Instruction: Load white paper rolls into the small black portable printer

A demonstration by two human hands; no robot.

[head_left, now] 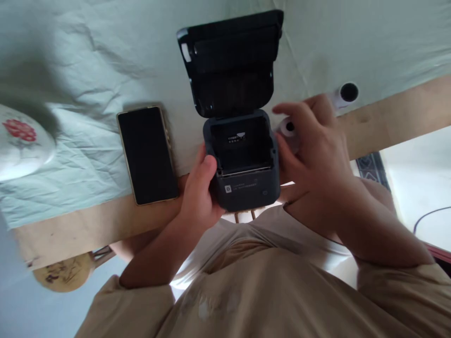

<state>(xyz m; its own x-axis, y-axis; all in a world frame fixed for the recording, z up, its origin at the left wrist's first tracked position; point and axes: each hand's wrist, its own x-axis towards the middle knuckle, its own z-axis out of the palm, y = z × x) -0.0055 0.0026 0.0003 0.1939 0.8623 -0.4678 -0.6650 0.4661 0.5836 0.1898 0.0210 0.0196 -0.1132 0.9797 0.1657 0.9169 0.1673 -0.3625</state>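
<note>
1. Nearest: beige shirt (268,291) across bottom of view, both forearms reaching up from it.
2. Left hand (198,192) wrapped round left side of small dark printer (243,188), thumb up against its front-left corner; closed grip on the body.
3. Right hand (313,145) at printer's right side, fingers curled round a white paper roll (289,127) w/ dark core hole; roll just beside printer's right wall, partly hidden by fingers.
4. Printer at near edge of tabletop (70,230), partly overhanging bare wood strip. Lid (230,61) swung open, standing back away from body; paper bay open, dark inside, small label on its back wall. Small white logo on front panel, text too small to read.
5. Left of printer: black phone (148,155) w/ gold rim, face up, screen dark, lying half on cloth, lower end over wood strip. Near left hand, not touching.
6. Pale green cloth (105,56) covering tabletop beyond, creased.
7. Second white roll (345,94) further right, at cloth's edge, apart from right hand.
8. Far left: white dish (21,145) w/ red flower print, blurred.
</note>
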